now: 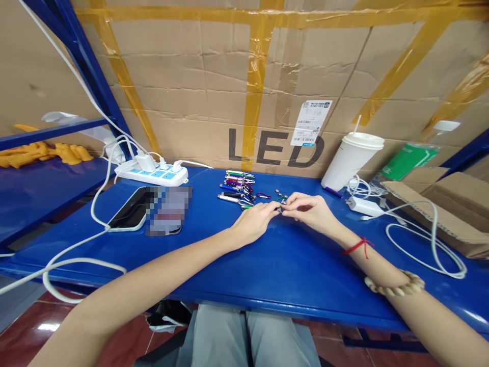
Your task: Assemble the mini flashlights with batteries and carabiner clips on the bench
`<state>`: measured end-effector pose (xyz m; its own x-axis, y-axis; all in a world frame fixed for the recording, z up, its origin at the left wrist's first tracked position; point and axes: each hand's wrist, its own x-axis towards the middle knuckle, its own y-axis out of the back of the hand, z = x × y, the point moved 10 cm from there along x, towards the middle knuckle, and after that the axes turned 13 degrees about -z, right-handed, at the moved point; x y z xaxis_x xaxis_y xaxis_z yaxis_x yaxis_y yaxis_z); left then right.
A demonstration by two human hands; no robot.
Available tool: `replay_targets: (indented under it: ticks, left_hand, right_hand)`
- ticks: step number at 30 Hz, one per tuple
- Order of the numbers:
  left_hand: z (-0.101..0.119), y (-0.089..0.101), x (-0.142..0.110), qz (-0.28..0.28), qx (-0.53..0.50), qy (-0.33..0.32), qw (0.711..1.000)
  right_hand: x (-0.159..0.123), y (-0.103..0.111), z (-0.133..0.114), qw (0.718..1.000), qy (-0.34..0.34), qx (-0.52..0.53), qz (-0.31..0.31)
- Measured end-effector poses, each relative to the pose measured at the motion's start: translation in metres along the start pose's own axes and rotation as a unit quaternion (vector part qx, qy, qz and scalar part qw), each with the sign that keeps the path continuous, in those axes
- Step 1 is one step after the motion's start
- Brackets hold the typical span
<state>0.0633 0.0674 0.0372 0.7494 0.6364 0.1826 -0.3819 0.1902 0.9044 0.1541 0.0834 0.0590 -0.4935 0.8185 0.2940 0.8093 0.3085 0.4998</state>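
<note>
My left hand (252,224) and my right hand (310,213) meet above the middle of the blue table, fingertips pinched together. Between them is a small, dark, metallic-looking piece (280,209), mostly hidden by the fingers. Just beyond my left hand lies a group of slim keychain flashlights (237,184) in several colours, with carabiner clips. A loose purple clip (263,195) rests to their right. Close behind my fingertips are several small round pieces like button cells (278,191), partly covered by my right hand.
On the left are a phone (128,209), a blurred-out flat object (168,211) and a white power strip (153,174) with trailing cables. To the right stand a white cup (351,160), a charger (364,206) with looped cable, and an opened cardboard box (439,214). A large carton (206,97) walls off the back.
</note>
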Motion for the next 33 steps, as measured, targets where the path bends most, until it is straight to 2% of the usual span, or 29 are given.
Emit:
replay_targets:
  ticks: [4,11,21,28,33]
  left_hand:
    - [-0.001,0.000,-0.001,0.004,-0.030,-0.006,1.000]
    - [0.000,-0.004,-0.001,-0.010,-0.010,-0.031,0.999]
    - [0.009,0.000,-0.006,-0.005,0.009,-0.059,0.998]
    - [0.008,0.008,-0.009,0.063,0.038,-0.052,0.996]
    - [0.004,0.010,-0.011,0.094,0.062,-0.042,0.993]
  right_hand:
    - [0.000,0.001,0.003,1.000,-0.006,0.016,0.002]
    - [-0.001,-0.005,0.010,0.999,-0.010,0.043,0.000]
    - [-0.003,-0.010,-0.008,0.999,0.033,-0.035,0.022]
    - [-0.003,-0.015,0.002,0.999,-0.026,0.025,0.022]
    - [-0.007,-0.018,0.017,0.991,-0.100,0.084,0.039]
